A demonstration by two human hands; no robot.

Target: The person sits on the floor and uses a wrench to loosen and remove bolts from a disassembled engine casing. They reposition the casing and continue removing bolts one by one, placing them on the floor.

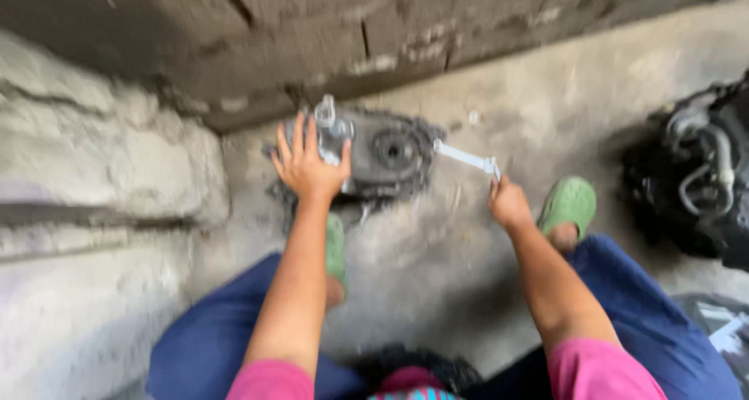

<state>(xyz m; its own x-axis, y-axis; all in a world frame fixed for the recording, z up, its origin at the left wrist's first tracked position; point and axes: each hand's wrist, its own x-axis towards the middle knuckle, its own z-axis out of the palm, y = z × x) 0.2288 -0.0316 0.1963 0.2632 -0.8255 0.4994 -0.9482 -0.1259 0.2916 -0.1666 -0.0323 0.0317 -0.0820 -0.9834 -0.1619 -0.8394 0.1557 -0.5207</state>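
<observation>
Hands at work on a gritty concrete floor beside a rough block wall.
Left hand lies spread on the metal engine casing; right hand grips a silver wrench just beside it.

A bare concrete floor is carrying everything. A grey metal engine casing is lying on it right under the left hand's fingertips, against the block wall. A dark engine block is sitting well off beyond the right hand, and green clogs are standing just below both hands.
</observation>
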